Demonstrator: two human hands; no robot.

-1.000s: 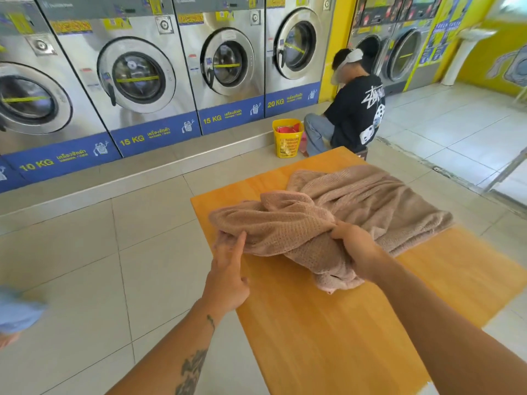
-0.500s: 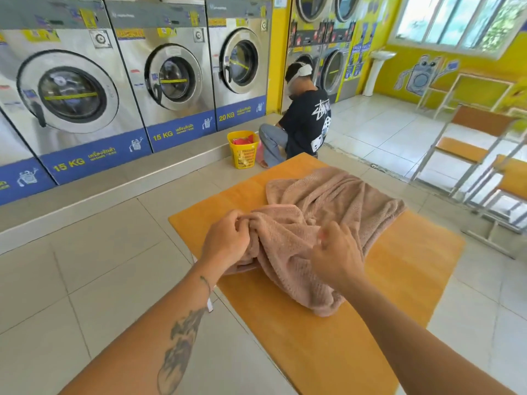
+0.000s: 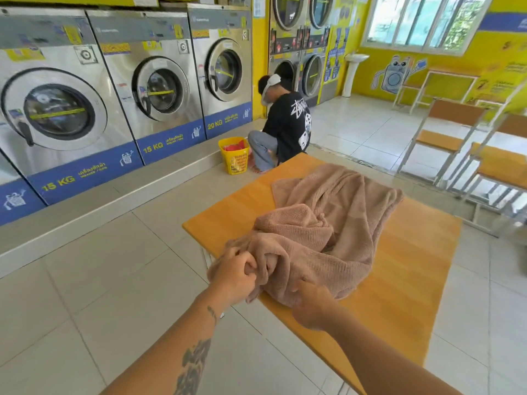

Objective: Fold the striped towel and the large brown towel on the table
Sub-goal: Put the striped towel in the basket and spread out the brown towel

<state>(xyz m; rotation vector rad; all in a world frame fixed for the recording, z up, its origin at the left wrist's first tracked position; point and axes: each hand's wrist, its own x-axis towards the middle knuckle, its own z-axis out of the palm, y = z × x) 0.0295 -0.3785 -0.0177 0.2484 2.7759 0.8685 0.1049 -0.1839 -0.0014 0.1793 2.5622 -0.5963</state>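
Brown towel over near-left edge of table, bare wood rightward.

Towel on table; basket behind, washers left.

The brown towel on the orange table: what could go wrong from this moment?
1. The large brown textured towel is bunched at the near edge of the orange wooden table, where the left hand grips it; it may slide onto the floor.
2. It lies crumpled, so a fold started now would likely come out uneven.
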